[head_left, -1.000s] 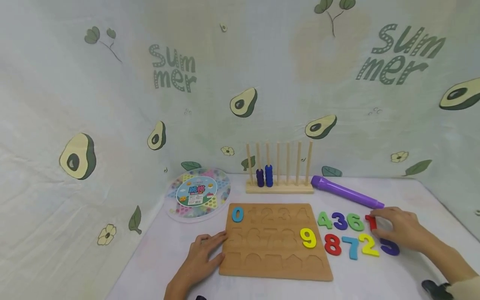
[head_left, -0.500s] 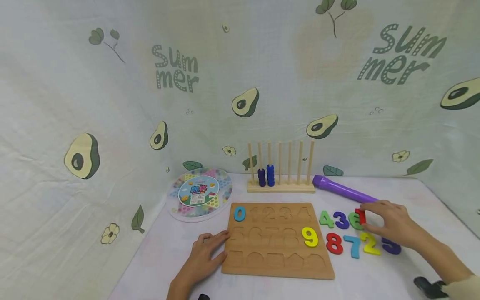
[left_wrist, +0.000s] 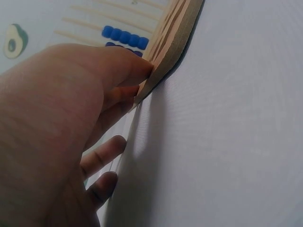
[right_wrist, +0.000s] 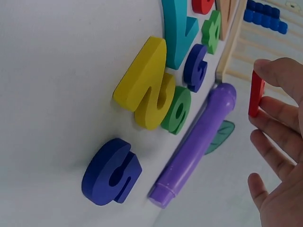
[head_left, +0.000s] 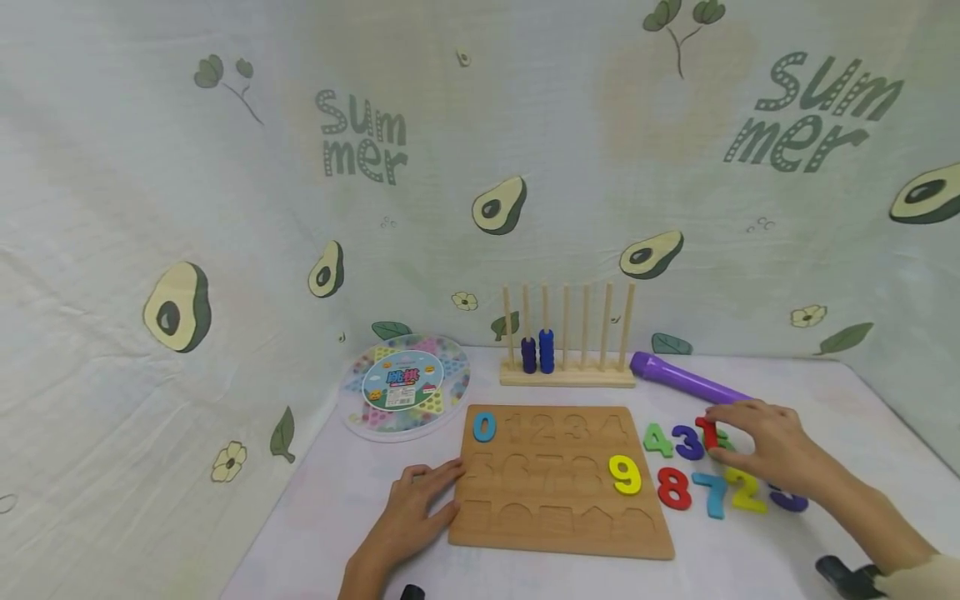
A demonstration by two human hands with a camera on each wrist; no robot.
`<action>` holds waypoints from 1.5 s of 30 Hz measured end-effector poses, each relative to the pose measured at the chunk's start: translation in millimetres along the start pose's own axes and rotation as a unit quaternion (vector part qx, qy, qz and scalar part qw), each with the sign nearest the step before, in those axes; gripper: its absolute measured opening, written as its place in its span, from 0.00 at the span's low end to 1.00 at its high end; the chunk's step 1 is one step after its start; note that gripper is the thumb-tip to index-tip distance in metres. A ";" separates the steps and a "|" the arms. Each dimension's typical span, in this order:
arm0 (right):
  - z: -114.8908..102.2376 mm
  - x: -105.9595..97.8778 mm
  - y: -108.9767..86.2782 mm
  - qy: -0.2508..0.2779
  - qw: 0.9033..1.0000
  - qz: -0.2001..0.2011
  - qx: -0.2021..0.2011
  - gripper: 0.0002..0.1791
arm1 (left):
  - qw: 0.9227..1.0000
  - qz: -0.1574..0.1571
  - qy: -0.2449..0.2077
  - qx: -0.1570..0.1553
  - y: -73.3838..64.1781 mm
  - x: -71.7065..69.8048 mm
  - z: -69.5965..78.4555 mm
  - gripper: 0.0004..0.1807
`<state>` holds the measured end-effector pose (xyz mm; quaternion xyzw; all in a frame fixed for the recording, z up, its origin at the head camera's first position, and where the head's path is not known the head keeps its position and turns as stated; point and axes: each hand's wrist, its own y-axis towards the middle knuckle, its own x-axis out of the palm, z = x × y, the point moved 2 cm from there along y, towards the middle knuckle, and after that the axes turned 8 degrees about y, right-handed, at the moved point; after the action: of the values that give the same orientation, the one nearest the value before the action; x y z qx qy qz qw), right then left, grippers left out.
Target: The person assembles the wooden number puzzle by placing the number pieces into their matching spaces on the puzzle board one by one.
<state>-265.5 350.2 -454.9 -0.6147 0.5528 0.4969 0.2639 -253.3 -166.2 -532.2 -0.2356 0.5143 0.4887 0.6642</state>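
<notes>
My right hand (head_left: 772, 442) pinches a red number 1 (head_left: 707, 434) between thumb and fingers. In the right wrist view the red piece is lifted off the table, past the purple tube-shaped toy (right_wrist: 194, 146). From the head it covers part of the green 6 (head_left: 722, 440). My left hand (head_left: 412, 512) rests at the left edge of the wooden number board (head_left: 555, 525), its thumb and fingertips touching that edge. A blue 0 (head_left: 484, 427) and a yellow 9 (head_left: 625, 475) lie on the board among bare number outlines.
Right of the board lie green 4 (head_left: 657, 441), purple 3 (head_left: 687, 442), red 8 (head_left: 674, 488), blue 7 (head_left: 712, 493), yellow 2 (head_left: 746, 490) and purple 5 (head_left: 788, 498). Behind stand a peg abacus (head_left: 567, 378) and a round game box (head_left: 405, 387).
My right hand has picked the red 1 up from the right end of the upper row and carried it left, over the green 6. The left hand stays at the board's edge.
</notes>
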 end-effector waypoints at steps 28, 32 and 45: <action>-35.6 5.1 15.4 0.011 0.999 0.007 -0.053 0.29 | 1.000 -0.013 0.004 -0.011 3.6 1.1 1.2 0.27; -40.5 7.5 17.5 0.013 0.998 0.005 -0.059 0.28 | 1.000 -0.018 0.003 -0.016 3.4 1.3 0.6 0.27; -53.3 14.3 26.5 0.023 0.997 0.003 -0.072 0.27 | 1.000 -0.017 0.004 -0.014 1.8 -0.9 2.4 0.27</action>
<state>-274.9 291.0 -442.3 -0.6420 0.5230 0.5220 0.2044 -253.8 -163.9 -530.1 -0.2554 0.5059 0.4838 0.6669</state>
